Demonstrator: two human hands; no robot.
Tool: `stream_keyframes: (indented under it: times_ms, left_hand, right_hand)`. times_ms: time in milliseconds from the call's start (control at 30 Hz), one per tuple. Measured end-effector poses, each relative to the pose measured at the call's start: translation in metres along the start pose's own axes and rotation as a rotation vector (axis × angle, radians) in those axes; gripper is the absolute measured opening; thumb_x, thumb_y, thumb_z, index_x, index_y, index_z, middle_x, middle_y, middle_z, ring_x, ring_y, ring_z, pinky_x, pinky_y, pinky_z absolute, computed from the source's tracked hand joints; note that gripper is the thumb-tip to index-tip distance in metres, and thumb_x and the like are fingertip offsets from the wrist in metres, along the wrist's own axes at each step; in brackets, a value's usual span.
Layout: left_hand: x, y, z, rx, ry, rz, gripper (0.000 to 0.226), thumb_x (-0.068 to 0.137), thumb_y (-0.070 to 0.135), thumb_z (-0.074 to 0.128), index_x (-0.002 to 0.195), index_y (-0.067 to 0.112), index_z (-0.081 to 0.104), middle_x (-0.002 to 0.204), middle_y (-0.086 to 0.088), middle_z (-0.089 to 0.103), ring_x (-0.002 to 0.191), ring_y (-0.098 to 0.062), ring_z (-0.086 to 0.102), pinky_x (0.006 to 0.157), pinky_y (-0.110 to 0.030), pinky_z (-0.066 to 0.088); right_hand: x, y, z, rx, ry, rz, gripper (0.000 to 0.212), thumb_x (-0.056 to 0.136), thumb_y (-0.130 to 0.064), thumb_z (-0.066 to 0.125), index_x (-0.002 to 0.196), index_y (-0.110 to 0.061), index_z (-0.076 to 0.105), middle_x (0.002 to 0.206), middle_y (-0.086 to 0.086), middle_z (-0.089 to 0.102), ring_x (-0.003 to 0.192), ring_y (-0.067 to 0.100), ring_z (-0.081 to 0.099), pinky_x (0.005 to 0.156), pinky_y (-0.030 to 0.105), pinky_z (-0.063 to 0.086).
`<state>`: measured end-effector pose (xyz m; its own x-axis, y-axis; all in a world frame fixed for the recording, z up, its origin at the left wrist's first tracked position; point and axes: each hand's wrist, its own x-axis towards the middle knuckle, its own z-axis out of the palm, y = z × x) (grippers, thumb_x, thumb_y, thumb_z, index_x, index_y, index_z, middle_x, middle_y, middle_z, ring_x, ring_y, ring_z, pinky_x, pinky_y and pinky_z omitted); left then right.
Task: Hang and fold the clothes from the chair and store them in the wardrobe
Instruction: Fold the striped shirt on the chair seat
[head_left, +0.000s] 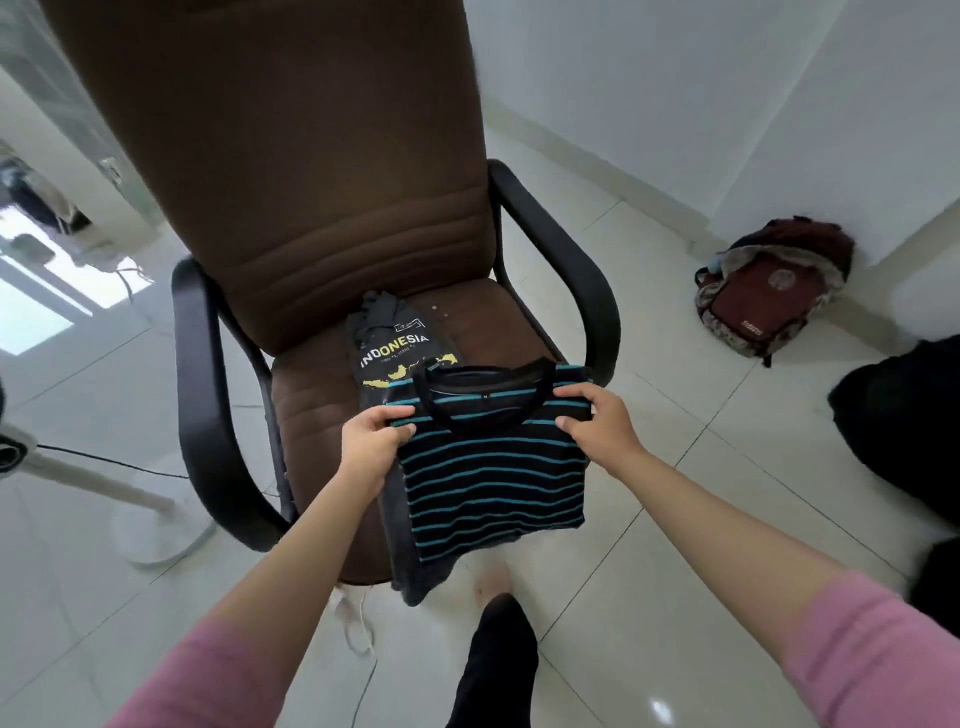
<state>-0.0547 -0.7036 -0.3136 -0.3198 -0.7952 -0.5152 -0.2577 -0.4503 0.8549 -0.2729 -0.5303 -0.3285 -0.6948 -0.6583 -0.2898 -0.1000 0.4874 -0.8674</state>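
Folding is the step in hand: your left hand and right hand pinch the shoulders of the striped shirt, held over the front of the chair; it looks already part-folded, though I can't be sure. Next, finish the fold for the wardrobe; the black Indonesia shirt waits on the seat.

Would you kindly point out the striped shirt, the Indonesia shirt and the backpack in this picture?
striped shirt (493, 483): head view, on the front panel below the collar.
Indonesia shirt (395, 353): head view, on the printed lettering, lying on the chair seat.
backpack (763, 296): head view, on the maroon front pocket.
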Motion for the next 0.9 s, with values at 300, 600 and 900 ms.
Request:
stream_keyframes:
  times_ms: [300,600,900]
  left_hand:
    - [-0.133,0.089,0.04,0.008,-0.385,0.354,0.032,0.081,-0.015,0.059,0.093,0.013,0.068,0.091,-0.007,0.07,0.081,-0.018,0.067,0.078,-0.027,0.055]
    - [-0.238,0.168,0.118,-0.053,-0.812,0.449,0.033,0.081,-0.013,0.059,0.098,0.015,0.068,0.1,-0.01,0.068,0.088,-0.023,0.067,0.072,-0.03,0.056]
    - [-0.312,0.19,0.159,0.032,-1.306,0.537,0.031,0.08,-0.008,0.066,0.1,0.015,0.069,0.112,-0.014,0.067,0.101,-0.028,0.066,0.088,-0.043,0.054]
  right_hand:
    - [-0.172,-0.063,-0.125,0.072,0.315,-0.269,0.041,0.081,0.006,0.064,0.108,-0.025,0.064,0.116,-0.002,0.062,0.109,0.016,0.059,0.096,0.04,0.051]
    - [-0.326,-0.125,-0.232,0.017,0.668,-0.392,0.044,0.077,0.002,0.072,0.109,-0.027,0.062,0.116,-0.004,0.062,0.111,0.012,0.059,0.093,0.023,0.05]
    - [-0.457,-0.134,-0.221,-0.044,1.13,-0.276,0.047,0.078,-0.003,0.074,0.115,-0.028,0.06,0.118,-0.001,0.061,0.109,0.013,0.06,0.09,0.032,0.056]
